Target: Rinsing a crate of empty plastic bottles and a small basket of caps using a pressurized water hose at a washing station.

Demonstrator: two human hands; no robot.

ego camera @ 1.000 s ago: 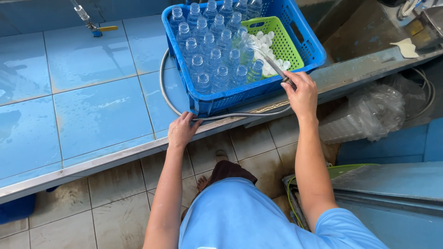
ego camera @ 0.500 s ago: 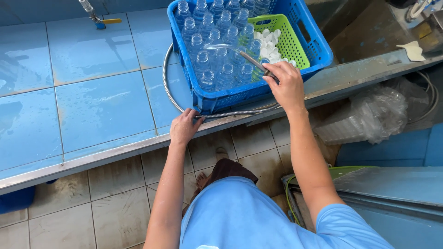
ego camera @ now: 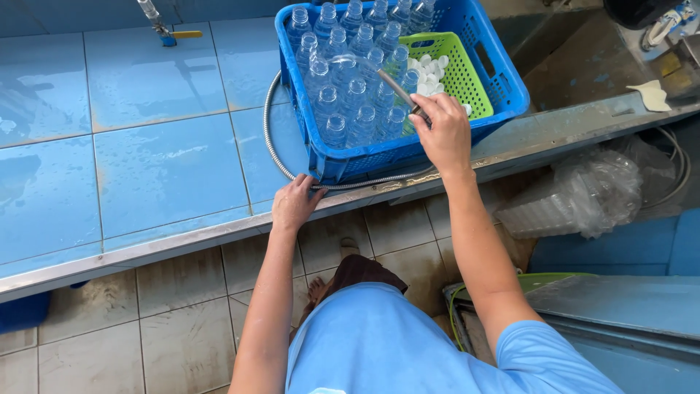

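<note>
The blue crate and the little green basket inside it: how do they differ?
The blue crate is large and packed with rows of upright clear bottles; the green basket is far smaller and holds loose white caps. The crate rests on the tiled counter, while the basket sits within the crate. Both are plastic with perforated walls.

The right hand [ego camera: 445, 131] covers the lower end of the metal nozzle [ego camera: 394, 82], so the grip on it cannot be read. The blue crate [ego camera: 503, 87] is cut off by the top edge, and its rear bottles [ego camera: 350, 109] show only in part. The crate wall hides a section of the flexible metal hose [ego camera: 273, 138]. Inside the green basket [ego camera: 459, 73], the white caps [ego camera: 430, 69] are too small to count. The clear plastic bag [ego camera: 590, 190] blurs its contents. The person's torso hides most of the foot [ego camera: 319, 290].
</note>
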